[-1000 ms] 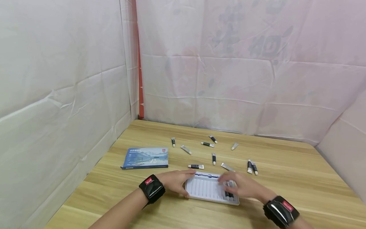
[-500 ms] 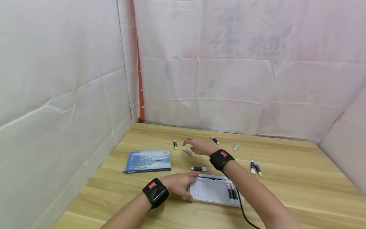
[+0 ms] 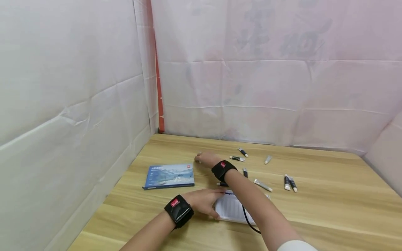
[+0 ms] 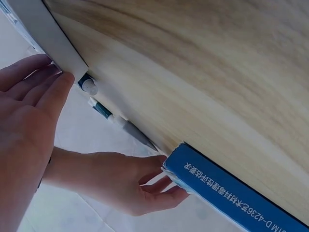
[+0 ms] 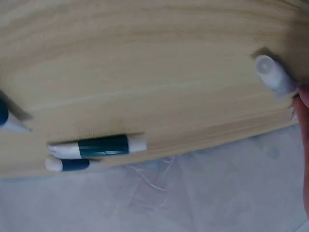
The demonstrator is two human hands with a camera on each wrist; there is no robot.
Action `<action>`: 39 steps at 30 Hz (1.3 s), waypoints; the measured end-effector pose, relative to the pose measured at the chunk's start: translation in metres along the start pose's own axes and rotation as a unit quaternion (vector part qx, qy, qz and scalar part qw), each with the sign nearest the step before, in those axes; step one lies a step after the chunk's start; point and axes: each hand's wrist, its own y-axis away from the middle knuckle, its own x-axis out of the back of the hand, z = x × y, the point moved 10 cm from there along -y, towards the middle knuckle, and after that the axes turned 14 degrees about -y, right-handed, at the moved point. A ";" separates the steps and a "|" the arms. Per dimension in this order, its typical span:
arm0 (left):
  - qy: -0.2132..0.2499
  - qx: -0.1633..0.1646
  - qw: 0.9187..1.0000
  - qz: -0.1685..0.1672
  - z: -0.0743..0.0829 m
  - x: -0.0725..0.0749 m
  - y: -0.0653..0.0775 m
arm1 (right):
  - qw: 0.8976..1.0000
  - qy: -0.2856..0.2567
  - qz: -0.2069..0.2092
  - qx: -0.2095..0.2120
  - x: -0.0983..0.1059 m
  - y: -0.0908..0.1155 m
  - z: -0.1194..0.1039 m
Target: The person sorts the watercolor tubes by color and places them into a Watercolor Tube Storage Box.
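A white slotted plastic tray [image 3: 230, 211] lies near the front, and my left hand [image 3: 202, 202] holds its left end, thumb at the front corner, fingers at the back. The left wrist view shows those fingertips against the tray's side [image 4: 53, 38]. My right hand [image 3: 208, 159] reaches across to the far left, beyond the box. In the right wrist view its fingertips pinch the end of a small paint tube [image 5: 273, 75] with a white cap. My right forearm covers the tray's right part. A dark paint tube [image 3: 222, 184] lies just behind the tray.
A blue paint box [image 3: 171, 176] lies left of the tray. Several more paint tubes are scattered on the wooden table [image 3: 329, 195], including a silver tube [image 3: 263, 185] and a dark tube [image 3: 287, 182]. White cloth [image 3: 260, 90] hangs behind and at the sides.
My right hand has left the tray and moved away to the far left, onto a paint tube. My left hand stays at the tray's left end. The head view has shifted slightly.
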 end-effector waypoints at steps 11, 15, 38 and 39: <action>-0.003 0.007 1.000 -0.016 -0.002 -0.005 -0.003 | 0.998 -0.024 0.042 0.044 -0.001 0.002 0.003; -0.003 0.005 1.000 -0.018 0.000 -0.005 -0.005 | 0.997 -0.052 0.046 0.040 -0.001 0.004 0.008; -0.017 0.011 1.000 -0.012 0.004 -0.006 -0.013 | 0.984 -0.129 0.094 0.073 0.045 0.069 0.004; -0.018 0.013 1.000 -0.012 0.004 -0.006 -0.013 | 0.985 -0.125 0.094 0.072 0.047 0.075 0.003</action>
